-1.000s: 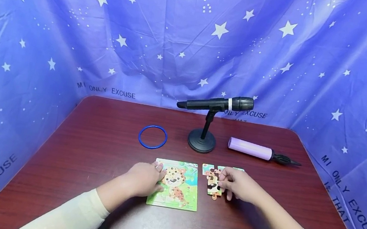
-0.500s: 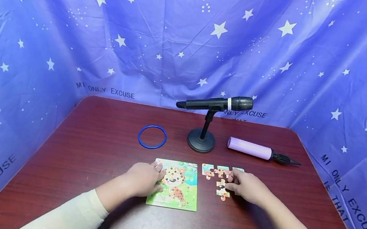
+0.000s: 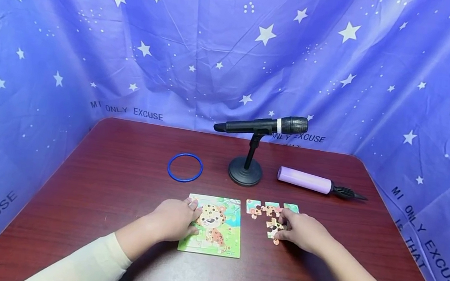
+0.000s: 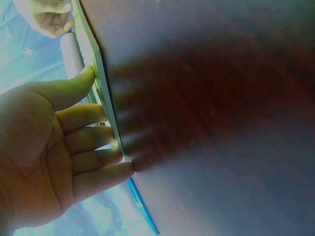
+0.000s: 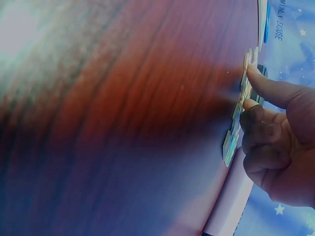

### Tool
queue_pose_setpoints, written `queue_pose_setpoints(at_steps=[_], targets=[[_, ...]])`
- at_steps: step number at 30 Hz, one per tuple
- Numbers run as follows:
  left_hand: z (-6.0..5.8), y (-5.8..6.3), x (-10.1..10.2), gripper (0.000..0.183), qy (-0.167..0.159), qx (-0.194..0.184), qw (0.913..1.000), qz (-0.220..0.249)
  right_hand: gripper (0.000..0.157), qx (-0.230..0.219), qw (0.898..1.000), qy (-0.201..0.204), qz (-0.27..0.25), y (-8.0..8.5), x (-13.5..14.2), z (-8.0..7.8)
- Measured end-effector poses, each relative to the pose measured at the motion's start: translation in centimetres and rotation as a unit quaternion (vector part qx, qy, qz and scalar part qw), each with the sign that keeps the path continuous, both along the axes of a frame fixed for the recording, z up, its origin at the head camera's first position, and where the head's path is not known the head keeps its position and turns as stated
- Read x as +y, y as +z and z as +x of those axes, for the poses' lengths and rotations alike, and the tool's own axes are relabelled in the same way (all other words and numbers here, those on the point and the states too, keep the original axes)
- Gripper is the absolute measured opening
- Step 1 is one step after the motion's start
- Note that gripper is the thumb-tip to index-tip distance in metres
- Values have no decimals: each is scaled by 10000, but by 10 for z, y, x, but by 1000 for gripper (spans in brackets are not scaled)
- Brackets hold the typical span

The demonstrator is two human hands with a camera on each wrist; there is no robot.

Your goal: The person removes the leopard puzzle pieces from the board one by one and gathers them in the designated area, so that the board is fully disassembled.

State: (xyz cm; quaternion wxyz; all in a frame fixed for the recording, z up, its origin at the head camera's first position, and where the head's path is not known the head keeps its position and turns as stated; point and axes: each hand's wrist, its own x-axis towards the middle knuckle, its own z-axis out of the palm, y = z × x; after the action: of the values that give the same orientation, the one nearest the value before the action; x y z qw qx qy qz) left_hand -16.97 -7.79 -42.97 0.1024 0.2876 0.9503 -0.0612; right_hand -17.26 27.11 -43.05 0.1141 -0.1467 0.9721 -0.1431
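Observation:
A square jigsaw board (image 3: 230, 235) with a spotted cub picture lies flat on the table. My left hand (image 3: 173, 221) rests on its left side, fingers nearly straight; in the left wrist view this hand (image 4: 54, 142) touches the board's edge (image 4: 105, 83). To the right lie loose jigsaw pieces, including a top-left corner piece (image 3: 252, 206) and a top-middle piece (image 3: 270, 208). Between thumb and index finger, my right hand (image 3: 306, 232) holds a jigsaw piece (image 3: 272, 229) low at the table, just below that row. The right wrist view shows this hand (image 5: 280, 132) with its other fingers curled.
Behind the board lies a blue ring (image 3: 168, 165). A black microphone (image 3: 247, 127) on a round-based stand (image 3: 245, 173) stands at the back middle. A purple hand pump (image 3: 304, 180) lies back right. Starry blue cloth (image 3: 205, 25) hangs around the dark red table (image 3: 123, 146).
My right hand has slid the held jigsaw piece rightward, away from the board, uncovering the top-middle piece. The left hand stays on the board. The head view has shifted slightly.

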Motion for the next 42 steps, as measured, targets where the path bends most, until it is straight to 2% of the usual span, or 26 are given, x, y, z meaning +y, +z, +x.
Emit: queue_pose_setpoints(at_steps=[11,22,30,42], targets=[[2,3,0,62,13,-39,10000,-14,31,72,9999,99,-2,-1,4,-1],[2,3,0,62,23,-27,10000,3,30,52,10000,-55,-2,-2,6,-3],[2,3,0,62,88,-87,9999,54,53,26,9995,-272,129,2,9,-5],[1,1,0,62,28,-34,10000,32,55,86,9995,-166,264,2,9,-4]])
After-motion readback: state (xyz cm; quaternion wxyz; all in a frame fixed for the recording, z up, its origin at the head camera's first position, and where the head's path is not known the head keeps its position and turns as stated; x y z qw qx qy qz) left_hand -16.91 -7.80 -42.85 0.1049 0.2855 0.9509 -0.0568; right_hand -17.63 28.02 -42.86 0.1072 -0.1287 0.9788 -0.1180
